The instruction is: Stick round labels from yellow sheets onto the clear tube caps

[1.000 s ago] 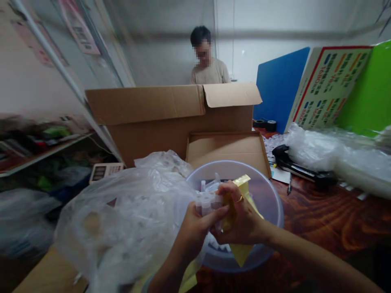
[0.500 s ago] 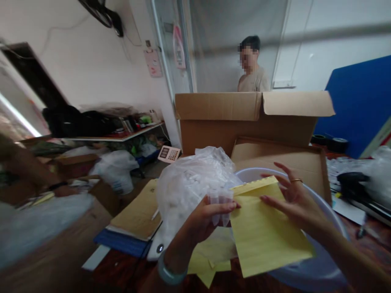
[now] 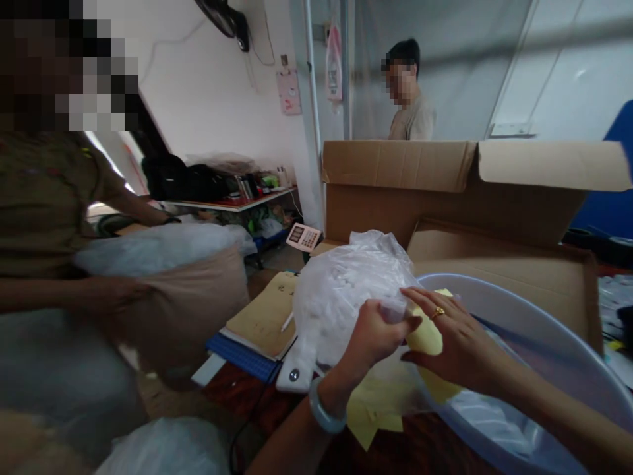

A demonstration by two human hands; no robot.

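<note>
Behind the basin, a large cardboard box (image 3: 376,211) is stood with its flaps folded outward, by which its mouth is presumably kept open. Well to the left of the basin, a stuffed sack (image 3: 192,297) is steadied by a co-worker's hand (image 3: 116,293). The translucent plastic basin (image 3: 558,356) is set close in front of the body, seemingly so that its white contents (image 3: 499,419) are kept within reach. Between box and basin, a shallow cardboard tray (image 3: 504,270) is tilted up, apparently to save table space.

Just left of the basin, a bulging clear plastic bag (image 3: 341,277) is slumped, shaped by its own load. Beyond that bag, farther from the basin, a notebook (image 3: 267,310) is laid flat, with a white pen (image 3: 287,322) rested on it, probably for easy pick-up.

At the basin's near-left rim, yellow paper (image 3: 425,333) is framed by the right hand (image 3: 469,343), whose thumb and fingers are curved wide around it; whether the paper is gripped cannot be told. Beside the same rim, in front of the bag, a small translucent plastic piece (image 3: 394,310) is pinched between the thumb and fingers of the left hand (image 3: 370,340), likely to keep it steady near the paper; its exact shape is blurred.
</note>
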